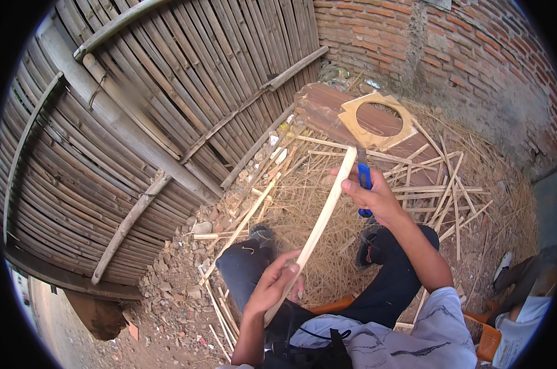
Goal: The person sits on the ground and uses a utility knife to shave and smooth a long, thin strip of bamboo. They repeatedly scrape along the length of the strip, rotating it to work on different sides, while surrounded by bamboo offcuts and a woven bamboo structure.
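A long pale strip of split bamboo or wood [323, 222] slants up and away across my lap. Near its lower end, my left hand [271, 287] is closed around it, thumb on top. My right hand [377, 198] grips a utility knife [364, 177] with a blue handle. The knife stands nearly upright, its blade end by the strip's far tip. Fingers of that same hand also touch the strip near this tip. Part of the blade is hard to make out.
Many cut strips [454, 184] lie crisscrossed over shavings at the right, others at the left. A yellowish panel with a round hole [386, 144] rests on a brown board [320, 106]. A bamboo fence [168, 80] and brick wall [488, 55] border the spot; another person [524, 295] is at the right.
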The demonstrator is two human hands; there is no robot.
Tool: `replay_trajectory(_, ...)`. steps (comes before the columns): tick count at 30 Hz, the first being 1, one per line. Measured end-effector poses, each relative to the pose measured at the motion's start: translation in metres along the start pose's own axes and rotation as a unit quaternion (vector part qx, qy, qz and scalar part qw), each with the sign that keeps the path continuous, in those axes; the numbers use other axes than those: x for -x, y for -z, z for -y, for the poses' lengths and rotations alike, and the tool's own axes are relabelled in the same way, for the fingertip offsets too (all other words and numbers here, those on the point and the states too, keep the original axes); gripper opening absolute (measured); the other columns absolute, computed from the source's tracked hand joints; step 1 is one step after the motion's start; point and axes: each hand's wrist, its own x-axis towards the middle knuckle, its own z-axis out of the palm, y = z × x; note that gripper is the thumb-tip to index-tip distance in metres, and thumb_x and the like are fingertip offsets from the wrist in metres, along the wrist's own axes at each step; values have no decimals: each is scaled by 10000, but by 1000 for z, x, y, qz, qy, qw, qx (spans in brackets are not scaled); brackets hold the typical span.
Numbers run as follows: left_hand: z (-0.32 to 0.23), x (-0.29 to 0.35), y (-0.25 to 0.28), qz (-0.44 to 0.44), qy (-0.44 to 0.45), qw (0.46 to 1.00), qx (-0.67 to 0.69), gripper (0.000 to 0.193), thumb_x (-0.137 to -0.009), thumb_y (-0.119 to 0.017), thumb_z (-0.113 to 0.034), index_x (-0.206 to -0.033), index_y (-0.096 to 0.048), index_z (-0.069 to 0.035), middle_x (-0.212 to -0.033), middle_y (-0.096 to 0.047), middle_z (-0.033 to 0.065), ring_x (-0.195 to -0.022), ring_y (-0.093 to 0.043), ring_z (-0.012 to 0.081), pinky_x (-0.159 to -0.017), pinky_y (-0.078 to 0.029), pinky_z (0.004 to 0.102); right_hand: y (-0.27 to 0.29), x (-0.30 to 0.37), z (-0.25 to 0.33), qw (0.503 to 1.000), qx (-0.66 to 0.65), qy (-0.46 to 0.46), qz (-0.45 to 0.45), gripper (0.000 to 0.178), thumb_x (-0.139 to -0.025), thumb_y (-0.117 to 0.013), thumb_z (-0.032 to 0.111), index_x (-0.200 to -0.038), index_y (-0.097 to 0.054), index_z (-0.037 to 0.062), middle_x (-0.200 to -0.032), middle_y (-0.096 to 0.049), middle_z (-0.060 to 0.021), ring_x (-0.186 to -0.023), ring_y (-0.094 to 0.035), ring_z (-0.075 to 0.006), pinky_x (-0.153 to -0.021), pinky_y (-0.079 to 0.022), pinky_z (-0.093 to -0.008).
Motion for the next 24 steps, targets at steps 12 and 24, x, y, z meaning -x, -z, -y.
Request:
replay_trajectory(12,-26,-29,-27,-39,-52,997,-49,412,-1136,-606,-152,-1513,-564,8,-1104,-770,136,-905,-762,174,-732,-616,288,0,1,-2,999,24,-41,0,450,-1023,-781,310,-1342,-730,-4,-1243,-776,-107,-1146,-704,-174,-1040,-528,-362)
replay_trajectory(24,-32,-33,-40,-64,-34,997,-21,459,-1190,-498,-338,-1399,-706,15,-778,-580,-36,-615,-442,41,-557,-347,220,-3,5,-1,998,28,55,1,416,-1040,-755,281,-1315,-706,-27,-1094,-766,-88,-966,-685,-118,-863,-542,-298)
